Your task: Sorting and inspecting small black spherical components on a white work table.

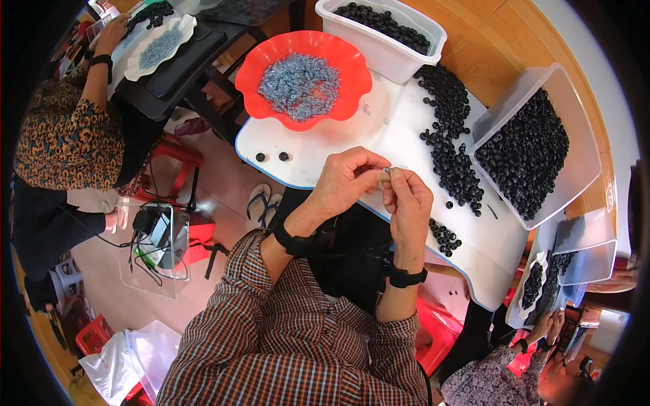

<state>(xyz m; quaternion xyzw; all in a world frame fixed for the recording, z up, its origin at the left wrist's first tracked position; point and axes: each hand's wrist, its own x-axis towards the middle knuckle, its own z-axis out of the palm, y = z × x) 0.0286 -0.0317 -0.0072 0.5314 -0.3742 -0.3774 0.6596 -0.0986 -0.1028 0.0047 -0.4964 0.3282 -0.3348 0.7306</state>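
Note:
My left hand (344, 181) and my right hand (409, 203) meet over the front edge of the white tabletop (342, 152). The thumbs and forefingers of both are pinched together around something tiny and greyish, mostly hidden between the fingertips. Beyond them stands a red scalloped bowl (247, 81) holding many small translucent grey-blue pieces. To the right, a long heap of small black rings (450, 152) lies loose on the table, and a smaller group of black rings (443, 238) sits beside my right hand. Two black rings (272, 157) rest apart near the left edge.
A white tub (379, 57) of black pieces stands at the back. At the right, a clear bin (582, 172) full of black rings lies tipped toward me. One co-worker (74, 135) sits at a dark table on the left, another (501, 375) at the lower right. Sandals (263, 201) lie on the floor.

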